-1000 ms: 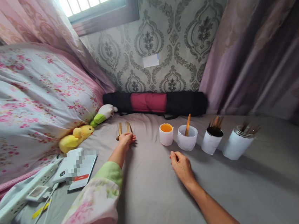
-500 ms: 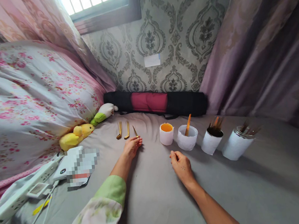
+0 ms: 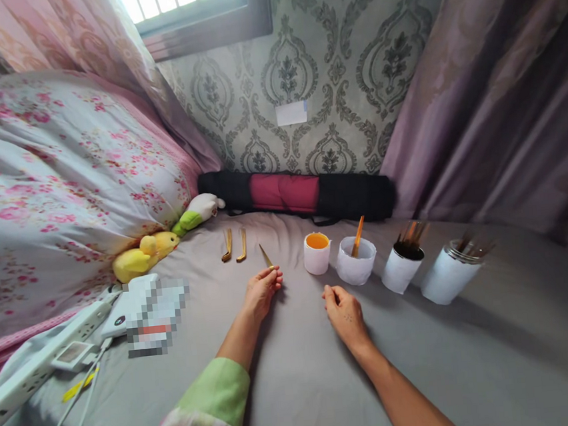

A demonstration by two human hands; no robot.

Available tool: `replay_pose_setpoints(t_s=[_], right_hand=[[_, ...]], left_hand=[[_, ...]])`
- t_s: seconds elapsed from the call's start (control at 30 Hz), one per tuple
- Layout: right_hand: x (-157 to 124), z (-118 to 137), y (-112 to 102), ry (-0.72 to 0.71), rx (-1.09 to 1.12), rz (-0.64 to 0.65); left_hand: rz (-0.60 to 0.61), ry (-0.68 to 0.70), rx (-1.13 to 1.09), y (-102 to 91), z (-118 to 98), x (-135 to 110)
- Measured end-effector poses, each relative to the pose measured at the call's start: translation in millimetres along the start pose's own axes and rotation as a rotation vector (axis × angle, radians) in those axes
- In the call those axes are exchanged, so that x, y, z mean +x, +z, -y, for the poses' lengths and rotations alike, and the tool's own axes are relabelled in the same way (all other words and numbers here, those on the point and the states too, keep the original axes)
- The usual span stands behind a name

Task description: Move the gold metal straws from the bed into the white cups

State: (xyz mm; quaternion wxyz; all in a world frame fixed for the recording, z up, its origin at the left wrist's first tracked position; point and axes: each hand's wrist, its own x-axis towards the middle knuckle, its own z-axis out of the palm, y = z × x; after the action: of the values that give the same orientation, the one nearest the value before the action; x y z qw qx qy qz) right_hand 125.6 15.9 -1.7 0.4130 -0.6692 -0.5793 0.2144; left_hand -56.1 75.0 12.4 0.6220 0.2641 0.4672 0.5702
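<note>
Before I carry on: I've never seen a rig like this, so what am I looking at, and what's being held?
There is no machine here: these are a person's own bare hands, seen from one camera worn on the head, looking forward and down. The left hand holds a slim gold-coloured pointed tool. The right hand is curled closed, with nothing visible in it. Beneath is a grey sheet. On it lie two bent gold-coloured tools and a row of four white containers: a cup with an orange inside, a wide tub with an orange stick, and two jars with thin sticks. Plush toys sit at far left.
</note>
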Motion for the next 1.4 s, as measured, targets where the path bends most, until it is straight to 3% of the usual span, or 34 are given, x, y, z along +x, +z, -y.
replay_pose_setpoints(t_s=[0.47,1.03,1.4], right_hand=[[-1,-1,0,-0.013,0.019,0.001],[-3,0,-1,-0.01,0.098,0.041],[-4,0,-3,0.006,0.212,0.071]], left_hand=[[0.122,0.1,0.096,11.5,23,-34],[0.103,0.218,0.358,20.5,33,-59],[0.167,0.46,0.597,16.4,38,-65]])
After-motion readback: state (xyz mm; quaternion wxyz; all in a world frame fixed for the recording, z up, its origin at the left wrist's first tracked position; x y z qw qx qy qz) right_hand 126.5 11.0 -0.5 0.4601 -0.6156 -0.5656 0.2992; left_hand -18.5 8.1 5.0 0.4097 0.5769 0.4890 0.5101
